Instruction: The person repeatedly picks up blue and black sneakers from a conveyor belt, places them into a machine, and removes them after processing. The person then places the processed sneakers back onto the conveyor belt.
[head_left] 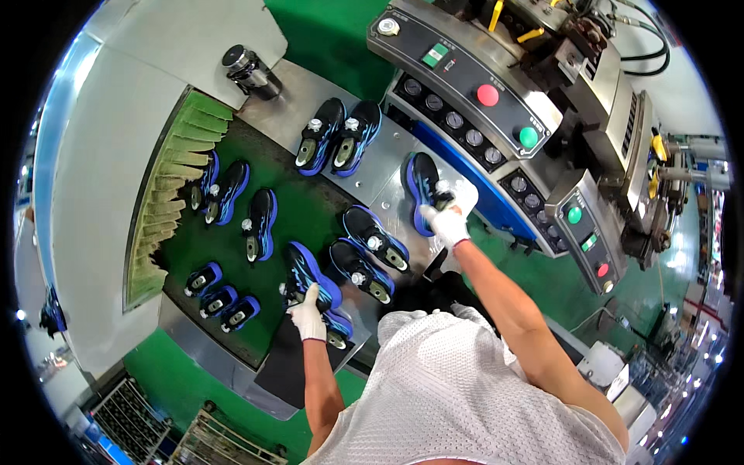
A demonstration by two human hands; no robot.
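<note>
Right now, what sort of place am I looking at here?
Most likely a shoe factory line. Black-and-blue sneakers on lasts lie across a green conveyor belt, beside an industrial machine with red and green push buttons. The gloved right hand and left hand each grip a sneaker.

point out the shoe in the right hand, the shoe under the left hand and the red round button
shoe in the right hand (422,182), head view, on its blue side
shoe under the left hand (310,267), head view, on its blue upper
red round button (487,94), head view, on its cap
</note>
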